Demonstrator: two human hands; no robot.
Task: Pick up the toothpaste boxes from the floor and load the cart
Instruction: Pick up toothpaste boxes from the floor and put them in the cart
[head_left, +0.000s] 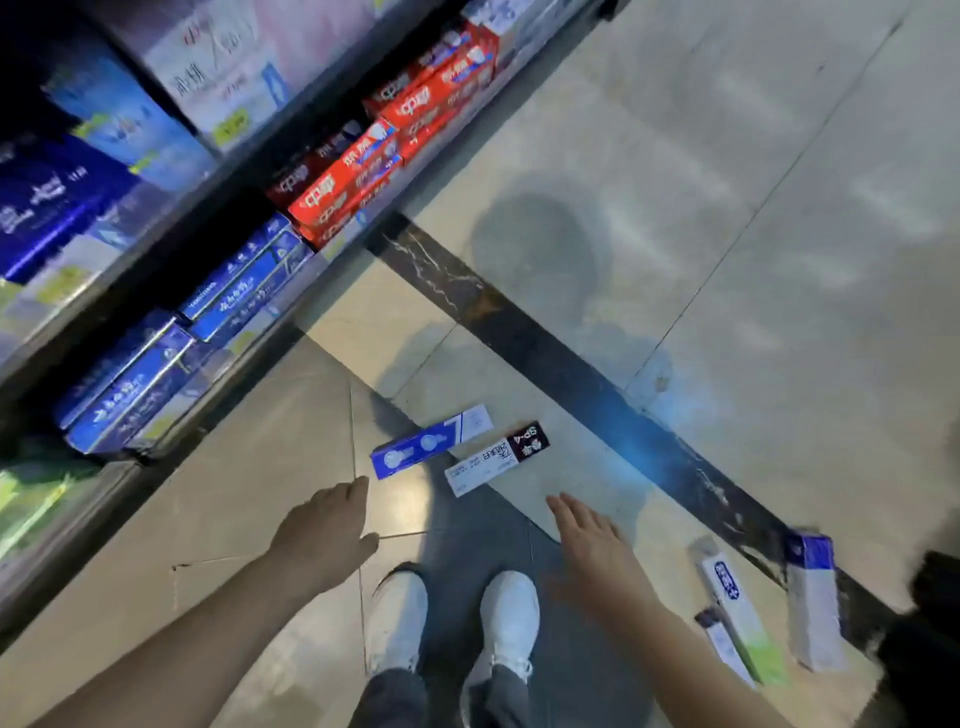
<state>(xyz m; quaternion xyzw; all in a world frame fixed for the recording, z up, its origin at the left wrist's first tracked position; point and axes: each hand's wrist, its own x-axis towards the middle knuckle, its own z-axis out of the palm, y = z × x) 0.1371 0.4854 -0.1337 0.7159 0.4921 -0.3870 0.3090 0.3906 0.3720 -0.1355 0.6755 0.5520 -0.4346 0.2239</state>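
Two toothpaste boxes lie side by side on the tiled floor ahead of my feet: a blue-and-white box (431, 441) and a white box with a dark end (497, 458). My left hand (327, 530) hovers just short of the blue box, fingers relaxed and empty. My right hand (589, 540) reaches out below the white box with straight fingers, holding nothing. Further right, three more boxes lie on the floor: a white-and-green box (740, 608), a small box (724, 644) beside it, and a white box with a blue end (813, 603). The cart is not clearly visible.
A store shelf (218, 291) runs along the left, stocked with red and blue toothpaste boxes. A dark marble strip (545, 338) crosses the floor diagonally. My white shoes (452, 618) stand below the hands. A dark object (935, 623) sits at the right edge.
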